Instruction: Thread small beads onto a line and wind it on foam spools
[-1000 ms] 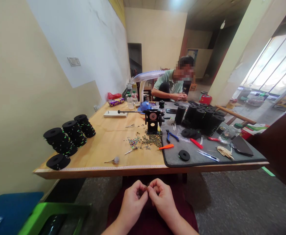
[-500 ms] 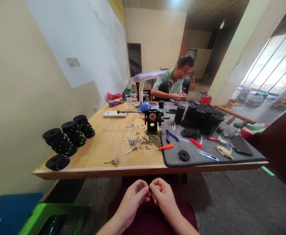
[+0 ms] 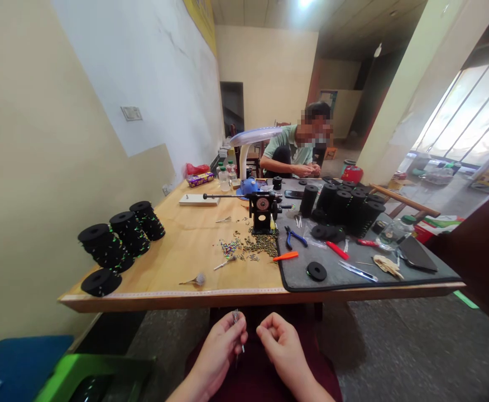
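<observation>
My left hand [image 3: 221, 349] is held low over my lap, below the wooden table's front edge [image 3: 173, 298]. Its fingers pinch a small thin metal piece [image 3: 236, 322] that stands up between thumb and forefinger. My right hand [image 3: 280, 343] sits just to its right, curled into a loose fist, and I cannot make out anything in it. The two hands are a little apart. On the table above them lie a heap of small beads and metal bits [image 3: 248, 245] and a black hand-cranked winder [image 3: 262, 212].
Black spools [image 3: 116, 237] line the table's left side and a group of black spools [image 3: 345, 204] stands on a grey mat [image 3: 353, 273] with pliers [image 3: 292, 235] and cutters. Another person [image 3: 297, 151] sits at the far end behind a lamp [image 3: 253, 139]. A green stool [image 3: 85, 374] is at lower left.
My hands have separated slightly and dropped lower in view. The left hand now shows a thin metal piece upright in its pinch. The camera tilted up a little.
</observation>
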Demonstrator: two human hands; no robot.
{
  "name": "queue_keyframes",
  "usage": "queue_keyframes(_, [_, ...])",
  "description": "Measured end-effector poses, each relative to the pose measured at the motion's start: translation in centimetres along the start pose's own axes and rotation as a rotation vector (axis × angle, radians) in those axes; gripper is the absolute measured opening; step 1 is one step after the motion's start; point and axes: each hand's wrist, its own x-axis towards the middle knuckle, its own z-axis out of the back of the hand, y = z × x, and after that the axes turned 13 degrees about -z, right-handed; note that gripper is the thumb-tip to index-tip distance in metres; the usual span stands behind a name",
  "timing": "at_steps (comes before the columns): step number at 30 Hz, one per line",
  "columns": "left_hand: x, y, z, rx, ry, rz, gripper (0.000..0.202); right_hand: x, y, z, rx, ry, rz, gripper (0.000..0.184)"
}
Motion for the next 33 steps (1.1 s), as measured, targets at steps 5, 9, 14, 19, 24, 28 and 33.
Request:
queue_keyframes(5, [-0.11,0.24,-0.04,-0.064,0.066,0.079,0.032,-0.22,0.07,-0.44,-0.052,0.043,-0.018,0.022])
queue_keyframes(9, [-0.13,0.24,-0.10,-0.064,0.077,0.094,0.033,0.13,-0.21,-0.59,-0.011,0.080,-0.055,0.021])
queue_keyframes(14, [-0.20,0.36,-0.16,0.011,0.079,0.059,0.030,0.36,-0.28,-0.81,0.033,0.121,-0.110,0.023])
queue_keyframes(19, [-0.48,0.10,-0.40,0.099,0.077,0.007,0.031,0.46,-0.22,-0.89,0.098,0.159,-0.155,0.028])
queue_keyframes(24, [-0.52,-0.01,-0.45,0.215,0.109,-0.061,0.034,0.45,0.24,-0.72,0.119,0.155,-0.183,0.032])
queue_keyframes(28, [-0.62,-0.06,-0.56,0.349,0.128,-0.115,0.038,0.40,0.60,-0.63,0.109,0.123,-0.172,0.033])
queue_keyframes(33, [-0.94,-0.20,-0.81,0.488,0.140,-0.203,0.036,0.42,0.45,-0.60,0.104,0.099,-0.144,0.034])
